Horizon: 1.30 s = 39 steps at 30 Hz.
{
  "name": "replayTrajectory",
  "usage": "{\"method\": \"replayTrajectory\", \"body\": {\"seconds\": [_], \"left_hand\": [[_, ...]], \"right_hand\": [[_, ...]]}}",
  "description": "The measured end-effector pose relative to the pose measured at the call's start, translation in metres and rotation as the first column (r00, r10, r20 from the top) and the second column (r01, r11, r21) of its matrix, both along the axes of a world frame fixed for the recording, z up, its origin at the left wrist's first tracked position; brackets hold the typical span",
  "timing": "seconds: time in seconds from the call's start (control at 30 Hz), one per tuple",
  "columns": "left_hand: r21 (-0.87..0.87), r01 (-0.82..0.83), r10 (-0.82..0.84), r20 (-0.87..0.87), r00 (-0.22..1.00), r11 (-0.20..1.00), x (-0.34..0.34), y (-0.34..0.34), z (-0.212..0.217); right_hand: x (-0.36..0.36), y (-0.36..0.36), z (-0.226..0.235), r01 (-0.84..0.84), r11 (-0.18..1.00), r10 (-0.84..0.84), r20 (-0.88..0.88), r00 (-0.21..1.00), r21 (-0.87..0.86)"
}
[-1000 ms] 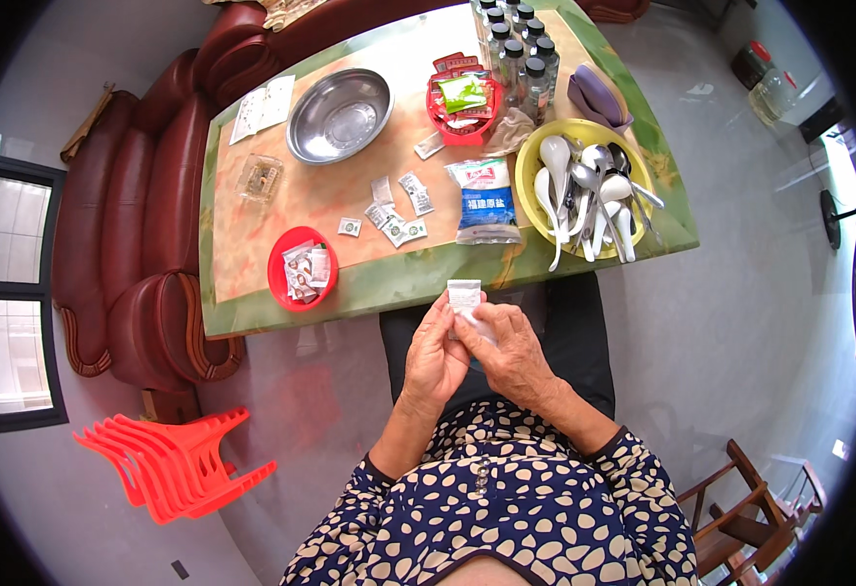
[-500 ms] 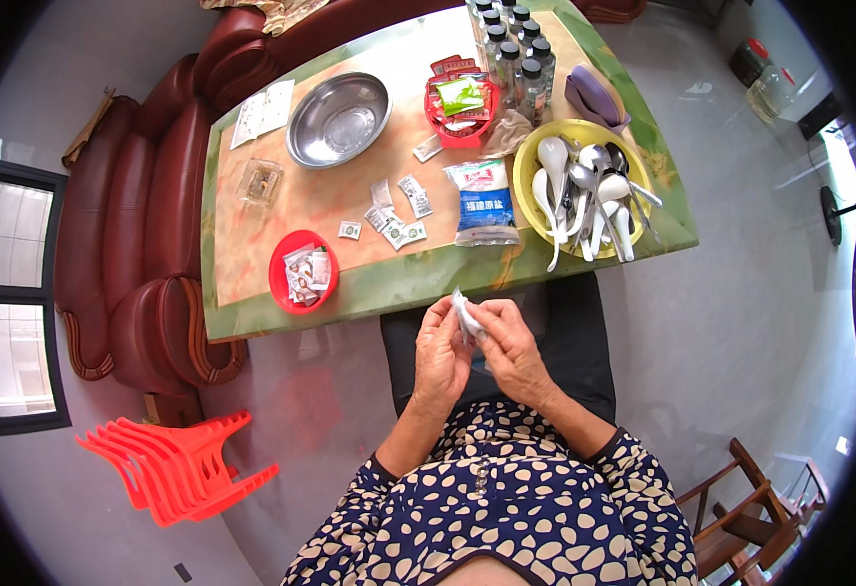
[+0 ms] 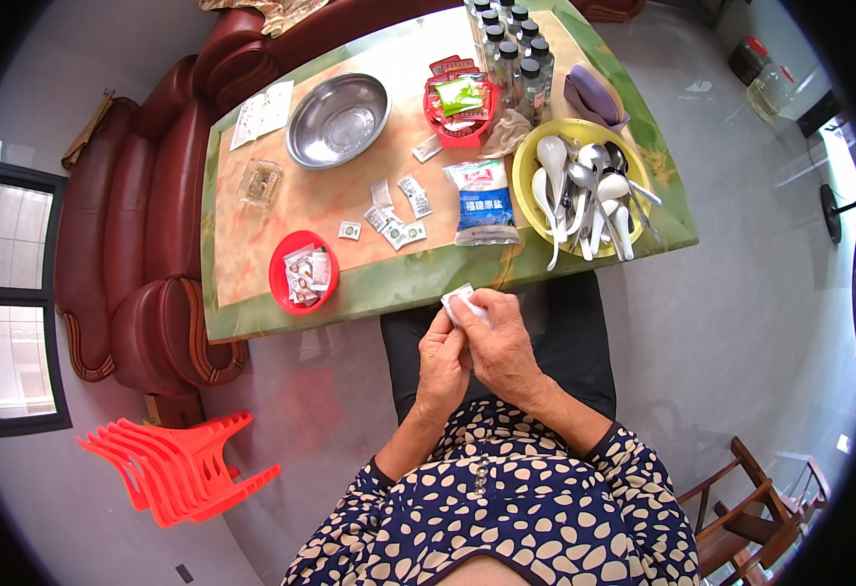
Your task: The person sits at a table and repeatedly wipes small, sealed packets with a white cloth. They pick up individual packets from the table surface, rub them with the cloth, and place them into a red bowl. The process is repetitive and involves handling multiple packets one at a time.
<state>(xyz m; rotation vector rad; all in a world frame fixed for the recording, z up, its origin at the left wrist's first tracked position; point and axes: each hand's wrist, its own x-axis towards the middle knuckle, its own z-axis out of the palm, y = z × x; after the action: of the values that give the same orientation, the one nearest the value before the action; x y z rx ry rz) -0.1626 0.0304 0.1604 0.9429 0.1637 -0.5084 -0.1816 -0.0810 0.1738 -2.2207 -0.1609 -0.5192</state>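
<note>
Just off the table's near edge, over my lap, my two hands meet around a small white packet (image 3: 458, 294). My left hand (image 3: 441, 361) pinches its left side. My right hand (image 3: 504, 350) has its thumb pressed across the packet's face, hiding part of it. Several small white sachets (image 3: 389, 221) lie loose on the table ahead. A red bowl (image 3: 276, 278) to the left holds more packets. Nearest straight ahead is a blue and white plastic bag (image 3: 484, 207), lying flat.
On the table (image 3: 252, 326) stand a steel basin (image 3: 301, 146), a yellow bowl (image 3: 523, 200) of spoons, a red basket (image 3: 459, 141) of packets, several black-capped bottles (image 3: 531, 83), a purple pouch (image 3: 592, 96) and a clear box (image 3: 260, 184). Red plastic chairs (image 3: 179, 469) are at left, a wooden chair (image 3: 740, 518) at right.
The packet has turned so that its flat face shows more. My right thumb has moved onto it, and the right hand has shifted slightly left and up. The things on the table stay put.
</note>
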Motion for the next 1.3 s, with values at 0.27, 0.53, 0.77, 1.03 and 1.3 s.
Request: {"method": "replayTrajectory", "body": {"seconds": [0.27,0.53,0.77,1.03,1.3], "left_hand": [[-0.037,0.05,-0.05,-0.008,0.999,0.998,0.004,0.001,0.011],[-0.275,0.051,-0.077,-0.085,0.993,0.96,0.009,0.009,0.01],[-0.229,0.009,-0.031,-0.092,0.995,0.973,0.014,0.013,0.009],[-0.21,-0.013,-0.025,-0.177,0.984,0.978,0.009,0.01,0.005],[-0.28,-0.122,0.049,-0.254,0.966,0.952,0.012,0.01,0.001]], "right_hand": [[0.0,-0.007,-0.004,0.07,0.986,-0.081,-0.064,0.995,-0.15],[-0.001,-0.005,0.001,-0.009,0.989,0.012,0.02,1.0,-0.148],[-0.011,-0.007,-0.007,-0.149,0.972,0.154,0.016,0.988,-0.183],[0.001,-0.017,-0.003,-0.028,0.994,0.028,-0.003,1.0,-0.107],[-0.023,-0.013,-0.011,-0.073,0.994,0.065,-0.096,0.993,-0.083]]}}
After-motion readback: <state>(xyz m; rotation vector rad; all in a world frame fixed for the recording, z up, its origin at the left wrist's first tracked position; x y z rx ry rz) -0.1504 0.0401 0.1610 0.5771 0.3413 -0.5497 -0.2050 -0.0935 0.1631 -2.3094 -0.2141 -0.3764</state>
